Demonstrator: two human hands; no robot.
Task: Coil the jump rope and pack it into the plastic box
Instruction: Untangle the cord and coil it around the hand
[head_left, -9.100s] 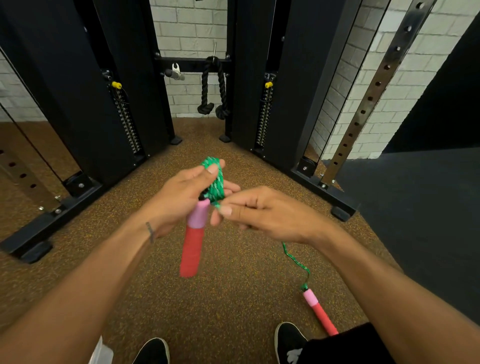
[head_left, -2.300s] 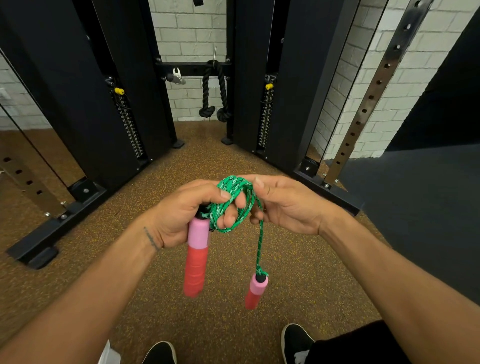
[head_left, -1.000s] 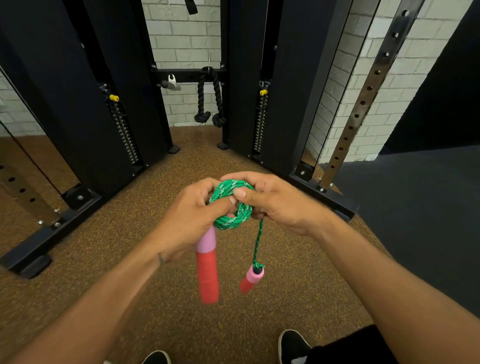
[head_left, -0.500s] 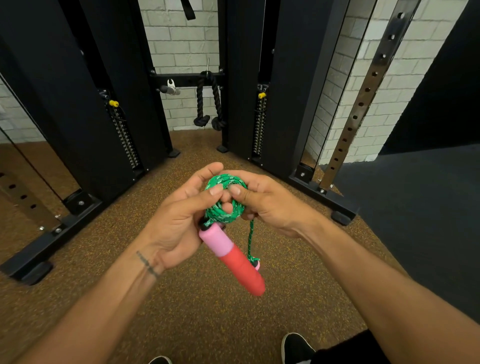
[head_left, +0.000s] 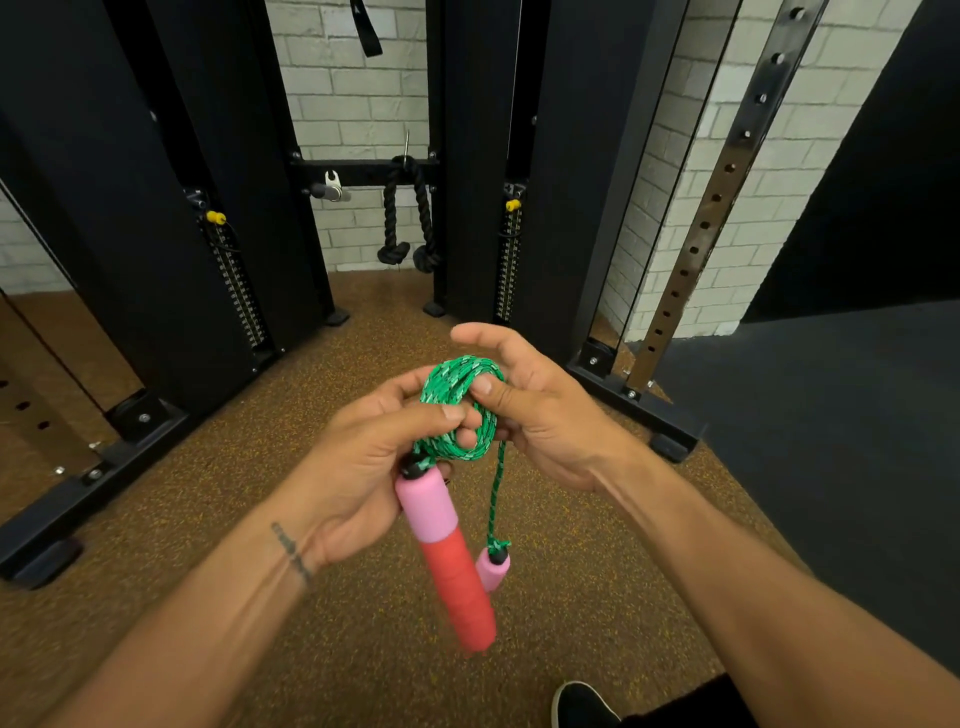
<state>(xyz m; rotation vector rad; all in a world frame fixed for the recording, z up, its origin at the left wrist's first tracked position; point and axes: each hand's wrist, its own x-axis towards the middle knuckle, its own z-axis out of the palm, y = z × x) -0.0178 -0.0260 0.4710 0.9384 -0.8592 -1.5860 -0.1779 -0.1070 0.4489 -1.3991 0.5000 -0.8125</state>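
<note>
The green jump rope (head_left: 460, 405) is wound into a small coil held between both hands at chest height. My left hand (head_left: 358, 467) pinches the coil's lower side with thumb and fingers. One pink-and-red handle (head_left: 447, 556) hangs down from that hand. My right hand (head_left: 540, 410) holds the coil's upper right side, thumb pressed on the loops. A short free strand drops from the coil to the second handle (head_left: 492, 569), which dangles partly behind the first. The plastic box is out of view.
Black cable-machine columns (head_left: 171, 197) and their base rails (head_left: 88, 488) stand ahead on the brown speckled floor. A black tricep rope (head_left: 408, 218) hangs at the back. A perforated steel upright (head_left: 717, 197) leans at right, beside dark matting (head_left: 831, 441). My shoe (head_left: 584, 704) shows below.
The first handle has swung from tilted right to hanging nearly straight down. The second handle has come out from behind it. My right fingers have spread a little over the coil.
</note>
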